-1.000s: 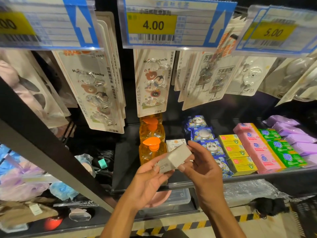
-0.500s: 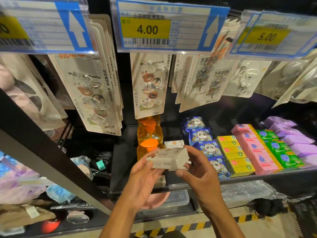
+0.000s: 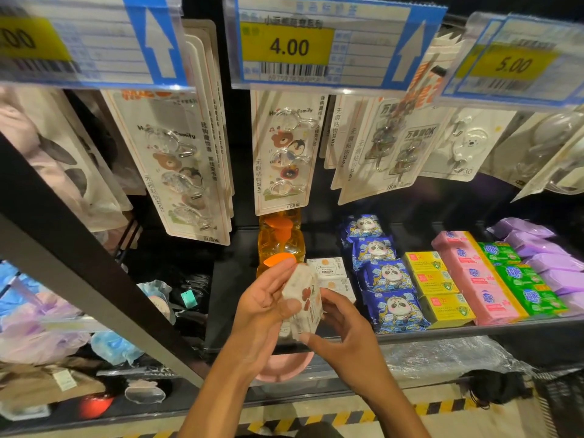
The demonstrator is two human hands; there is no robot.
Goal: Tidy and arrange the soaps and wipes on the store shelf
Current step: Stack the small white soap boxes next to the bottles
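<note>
Two hands hold one small white soap box (image 3: 305, 306) just in front of the front edge of the shelf (image 3: 493, 327). The left hand (image 3: 262, 311) cups the box from its left side, with the fingers reaching past its top end and the thumb laid across its face. The box stands on end, slightly tilted, and shows a reddish-brown printed motif; its text is too blurred to read. The right hand (image 3: 347, 336) pinches the lower right edge of the box between thumb and fingers. On the shelf behind the hands, the stock runs in columns from front to back. At the left, two orange bottles (image 3: 281, 241) with orange caps stand one behind the other, the front one just behind the left fingertips. Beside them lie white boxes (image 3: 328, 270), partly hidden by the held box. Next comes a column of four blue panda-print packs (image 3: 387, 276), then three yellow boxes (image 3: 433, 281), a column of pink bars (image 3: 474, 276), a column of green bars (image 3: 518, 281) and, at the far right, purple packs (image 3: 550, 257). Above the shelf, hook cards (image 3: 284, 153) hang under the 4.00 price label (image 3: 287, 45); the 5.00 price label (image 3: 512, 64) sits further right.
</note>
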